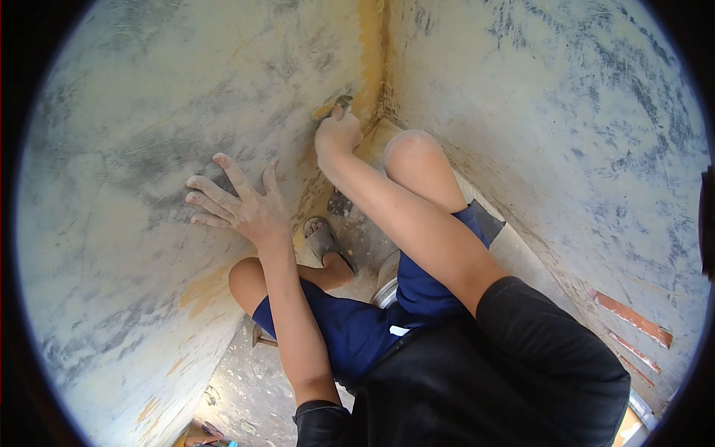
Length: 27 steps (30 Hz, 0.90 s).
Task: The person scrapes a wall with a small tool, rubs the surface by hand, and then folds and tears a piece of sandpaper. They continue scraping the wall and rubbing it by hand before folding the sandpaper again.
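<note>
A seated person in a black short-sleeved shirt and navy blue shorts (350,331) works close to a scuffed, pale grey-white wall (149,89). The dust-coated right hand (339,135), near 12 o'clock, is curled around a small, dark, flat-edged hand tool (343,104), its exposed end at the wall beside an ochre-yellow strip (370,59) that runs down to the corner. Toward 9 o'clock, the left hand (249,212), also dusty, spreads its fingers wide over the dark-smudged surface; whether its palm touches cannot be told. A grey open-toed sandal (322,240) sits just below the hands, and exposed reddish-orange patches (633,318) mark the second wall (551,119) at 4 o'clock.
</note>
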Tool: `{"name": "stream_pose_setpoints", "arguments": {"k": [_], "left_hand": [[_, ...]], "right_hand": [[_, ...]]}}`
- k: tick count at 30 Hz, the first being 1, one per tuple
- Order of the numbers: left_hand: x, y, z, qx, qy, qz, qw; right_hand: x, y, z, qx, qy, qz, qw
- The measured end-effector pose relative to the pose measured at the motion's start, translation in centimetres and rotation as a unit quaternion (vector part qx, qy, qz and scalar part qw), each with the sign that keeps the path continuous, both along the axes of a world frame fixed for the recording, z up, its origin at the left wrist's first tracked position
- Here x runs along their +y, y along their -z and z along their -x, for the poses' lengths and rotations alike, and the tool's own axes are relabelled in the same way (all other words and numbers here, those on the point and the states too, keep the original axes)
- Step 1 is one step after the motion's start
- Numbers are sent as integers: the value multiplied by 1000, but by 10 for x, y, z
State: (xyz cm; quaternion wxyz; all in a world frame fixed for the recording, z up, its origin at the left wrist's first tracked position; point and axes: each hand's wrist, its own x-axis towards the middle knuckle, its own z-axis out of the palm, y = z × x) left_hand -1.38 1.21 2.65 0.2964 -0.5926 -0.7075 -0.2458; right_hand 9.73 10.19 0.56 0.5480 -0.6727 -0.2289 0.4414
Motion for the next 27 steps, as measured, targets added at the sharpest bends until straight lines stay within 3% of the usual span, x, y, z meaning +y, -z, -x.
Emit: {"name": "stream_pose_setpoints", "arguments": {"k": [2,3,4,6,7,9,12,14,17,19,26,27], "left_hand": [[-1,-2,1,2,-3,-3,1000],[0,-1,0,2,-5,2,1000],[0,0,-2,-1,-5,4,1000],[0,0,-3,-11,-18,10,1000],[-1,1,-2,-10,-19,13,1000],[-1,0,1,-9,5,-1,1000],[0,3,4,9,9,-7,1000],[1,1,0,-2,-3,-1,1000],[1,2,-4,-12,-11,6,1000],[0,-2,-2,-10,-12,-1,1000],[-1,1,0,8,3,-11,1000],[-1,2,2,23,-1,-10,1000]], "right_hand": [[1,-2,0,23,17,13,1000],[-4,19,16,-68,-3,-12,998],[-23,8,28,-173,35,-111,978],[-42,-7,22,-127,-67,-105,984],[-35,-8,12,-125,-68,-102,985],[-8,-12,-6,-18,-67,51,996],[3,11,5,-51,-22,3,998],[-29,-5,17,-148,-56,-86,984],[-35,-13,8,-108,-97,-85,986],[-11,-7,-3,-72,-75,-12,994],[-9,4,-12,-66,-61,-24,996],[2,19,-17,-15,-16,-21,1000]]}}
